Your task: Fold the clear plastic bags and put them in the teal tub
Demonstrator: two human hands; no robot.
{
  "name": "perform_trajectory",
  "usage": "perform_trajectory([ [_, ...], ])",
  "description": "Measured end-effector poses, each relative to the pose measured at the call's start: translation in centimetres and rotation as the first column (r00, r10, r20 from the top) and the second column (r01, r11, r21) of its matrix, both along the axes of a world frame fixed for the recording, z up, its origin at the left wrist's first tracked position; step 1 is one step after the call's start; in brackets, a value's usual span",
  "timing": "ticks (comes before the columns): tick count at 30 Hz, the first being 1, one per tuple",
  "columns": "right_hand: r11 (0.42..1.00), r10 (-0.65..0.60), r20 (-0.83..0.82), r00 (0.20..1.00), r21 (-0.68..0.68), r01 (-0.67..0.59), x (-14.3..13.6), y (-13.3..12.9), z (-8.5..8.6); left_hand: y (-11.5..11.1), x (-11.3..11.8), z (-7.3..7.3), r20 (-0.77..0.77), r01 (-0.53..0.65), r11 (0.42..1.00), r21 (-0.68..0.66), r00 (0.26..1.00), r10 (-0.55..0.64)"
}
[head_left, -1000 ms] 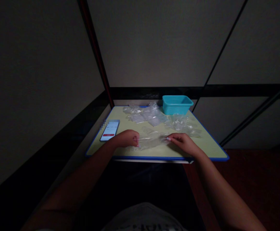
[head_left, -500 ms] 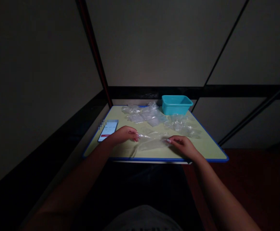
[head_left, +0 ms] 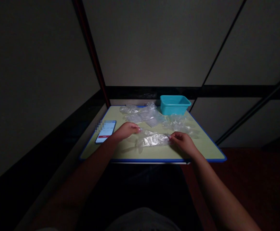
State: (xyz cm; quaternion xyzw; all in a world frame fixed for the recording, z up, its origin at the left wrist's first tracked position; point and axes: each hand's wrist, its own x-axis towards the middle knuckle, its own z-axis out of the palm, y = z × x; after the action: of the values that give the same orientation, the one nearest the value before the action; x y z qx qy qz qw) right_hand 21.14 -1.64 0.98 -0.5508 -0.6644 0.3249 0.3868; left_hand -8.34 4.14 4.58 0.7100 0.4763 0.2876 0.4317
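A clear, crinkled plastic bag (head_left: 153,140) stretches between my two hands over the near half of the table. My left hand (head_left: 129,129) pinches its upper left corner between thumb and fingers. At the other end, my right hand (head_left: 181,140) is closed on the bag's right edge. Light glints off the bag's middle. Beyond it lie more clear plastic bags, one heap (head_left: 152,116) toward the back and another group (head_left: 180,124) on the right, just past my right hand.
A turquoise plastic basin (head_left: 175,109) stands at the back right of the pale yellow, blue-edged table (head_left: 124,152). A phone (head_left: 105,131) with a lit screen lies at the left, beside my left forearm. A panelled wall (head_left: 149,41) rises behind.
My left hand has risen slightly away from me, and the bag now hangs more crumpled and shiny between my hands. My right hand keeps its hold, shifted slightly farther off.
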Motion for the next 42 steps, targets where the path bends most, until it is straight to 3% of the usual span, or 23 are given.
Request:
perform_trajectory([
  [8,0.999,-0.005,0.141,0.990,-0.040,0.011,0.0,1.8,-0.5,2.0,0.7,-0.4,0.003,-0.001,1.000,-0.017,1.000,0.001],
  [13,0.998,0.040,0.138,0.990,-0.048,-0.033,0.0,2.5,-1.3,3.2,0.9,-1.3,-0.017,-0.011,0.999,-0.036,1.000,0.010],
  [20,0.999,-0.040,0.150,0.988,0.033,0.036,-0.4,2.1,-1.8,3.8,1.0,-2.7,-0.025,-0.023,1.000,-0.012,0.999,0.022],
  [26,0.995,-0.093,0.301,0.949,0.068,0.076,-0.6,2.0,-1.4,4.5,1.0,-4.0,0.035,-0.081,0.997,0.015,0.996,0.081],
  [35,0.994,-0.093,0.284,0.954,0.082,0.072,-0.7,1.5,-1.0,4.8,0.6,-5.1,0.078,-0.190,0.981,-0.040,0.978,0.193],
  [42,0.995,-0.088,0.256,0.963,0.067,0.073,-0.7,1.5,-1.4,5.5,1.0,-5.5,0.041,-0.267,0.964,0.014,0.963,0.266],
])
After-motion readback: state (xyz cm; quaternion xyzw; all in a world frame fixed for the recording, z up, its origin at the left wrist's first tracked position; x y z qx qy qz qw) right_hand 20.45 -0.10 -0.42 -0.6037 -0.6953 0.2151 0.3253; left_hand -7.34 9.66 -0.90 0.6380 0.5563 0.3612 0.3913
